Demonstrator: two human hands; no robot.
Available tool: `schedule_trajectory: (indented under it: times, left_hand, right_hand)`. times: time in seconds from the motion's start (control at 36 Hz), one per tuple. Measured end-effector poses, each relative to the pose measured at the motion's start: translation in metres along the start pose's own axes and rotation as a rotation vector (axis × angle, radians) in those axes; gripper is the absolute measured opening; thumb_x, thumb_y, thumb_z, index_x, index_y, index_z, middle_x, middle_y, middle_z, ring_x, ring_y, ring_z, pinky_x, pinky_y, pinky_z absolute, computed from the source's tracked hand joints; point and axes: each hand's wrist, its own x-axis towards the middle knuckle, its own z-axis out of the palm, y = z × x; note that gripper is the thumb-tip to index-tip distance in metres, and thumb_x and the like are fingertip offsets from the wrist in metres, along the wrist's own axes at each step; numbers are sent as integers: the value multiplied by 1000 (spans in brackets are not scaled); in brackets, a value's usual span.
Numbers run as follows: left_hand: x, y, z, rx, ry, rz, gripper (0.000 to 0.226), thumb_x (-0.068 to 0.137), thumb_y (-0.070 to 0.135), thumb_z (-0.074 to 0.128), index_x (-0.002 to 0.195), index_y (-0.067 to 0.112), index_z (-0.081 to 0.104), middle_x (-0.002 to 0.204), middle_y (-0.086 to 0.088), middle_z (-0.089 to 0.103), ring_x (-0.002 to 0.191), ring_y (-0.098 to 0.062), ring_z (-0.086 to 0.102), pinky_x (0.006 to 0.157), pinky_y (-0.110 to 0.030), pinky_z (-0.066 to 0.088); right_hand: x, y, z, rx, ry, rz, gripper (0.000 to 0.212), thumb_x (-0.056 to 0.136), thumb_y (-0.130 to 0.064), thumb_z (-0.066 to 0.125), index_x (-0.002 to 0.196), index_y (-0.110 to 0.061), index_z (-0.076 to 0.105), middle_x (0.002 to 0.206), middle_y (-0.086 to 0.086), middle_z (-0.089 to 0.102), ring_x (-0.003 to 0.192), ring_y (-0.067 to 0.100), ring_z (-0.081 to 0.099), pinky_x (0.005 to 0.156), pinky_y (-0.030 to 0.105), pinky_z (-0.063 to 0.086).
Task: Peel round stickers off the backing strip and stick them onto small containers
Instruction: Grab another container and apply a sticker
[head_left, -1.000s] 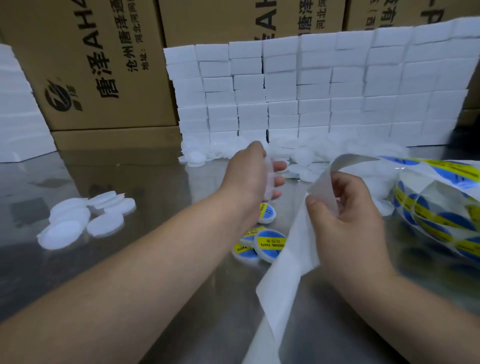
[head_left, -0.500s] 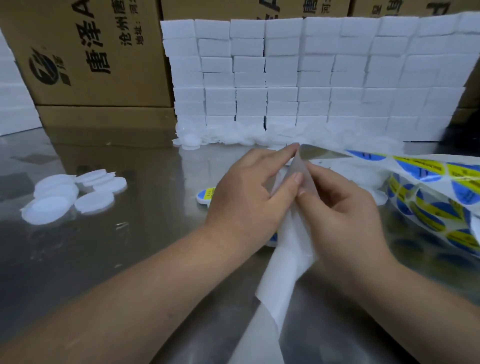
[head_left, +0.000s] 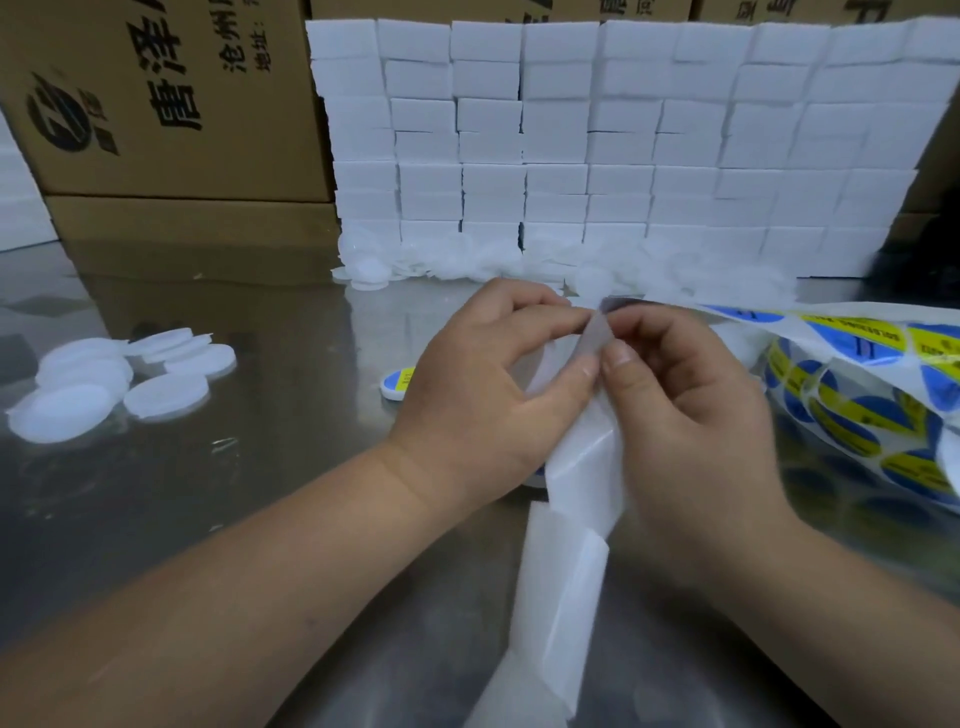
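Flat white round containers (head_left: 130, 384) lay clustered on the steel table (head_left: 270, 467) at the left, their insides not visible. One labelled container (head_left: 397, 383), blue and yellow on top, sat just left of the left hand (head_left: 493, 400). That hand and the right hand (head_left: 691, 415) met thumb to thumb, both pinching the fold of the white backing strip (head_left: 566, 571). The strip's bare tail ran off the lower edge. Rightward it carried round stickers (head_left: 852, 410). A pale, blurred shape under the left fingers was possibly another container.
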Motion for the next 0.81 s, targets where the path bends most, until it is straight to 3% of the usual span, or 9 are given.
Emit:
schedule_trajectory:
  times: [0.11,0.22,0.36,0.61,0.72,0.81]
  left_hand:
    - [0,2,-2,-80,-21,-2,24,73,29,64,87,45,52,92,18,54,91,15,49,81,-3,36]
    - [3,0,-1,-139,12,-75,16,72,24,63,74,39,58,89,16,55,88,12,52,81,-5,37]
    - [5,-3,-1,-181,-1,-108,12,70,23,65,69,34,59,86,15,56,84,12,52,78,-5,37]
    - [6,-7,-1,-146,14,-88,18,73,24,62,73,42,57,81,17,57,80,12,53,74,-5,37]
    - [7,-12,-1,-131,83,-178,18,79,29,63,68,42,58,77,18,57,76,9,53,68,-5,36]
    - [8,-18,-1,-79,158,-279,22,83,29,63,64,38,58,69,18,54,66,10,48,62,-5,34]
  right_hand:
    - [2,0,-2,-1,18,24,22,78,-21,51,73,-38,65,77,-19,68,75,-3,63,69,15,48]
    - [2,1,0,-24,18,29,23,77,-21,51,70,-38,64,75,-20,67,75,-3,62,70,15,47]
    - [4,-1,-2,-78,9,19,17,77,-18,47,74,-31,56,71,-10,65,70,7,59,70,29,50]
    - [3,-4,-2,-133,-20,-24,23,78,-15,48,81,-37,56,76,-23,65,71,-2,61,66,16,50]
    - [2,-4,-1,-160,-25,-41,25,77,-14,47,84,-36,55,82,-16,64,66,-1,58,66,17,49]
    - [0,-2,-1,-172,-36,-52,25,75,-13,47,80,-37,51,74,-21,59,58,-2,51,60,14,43]
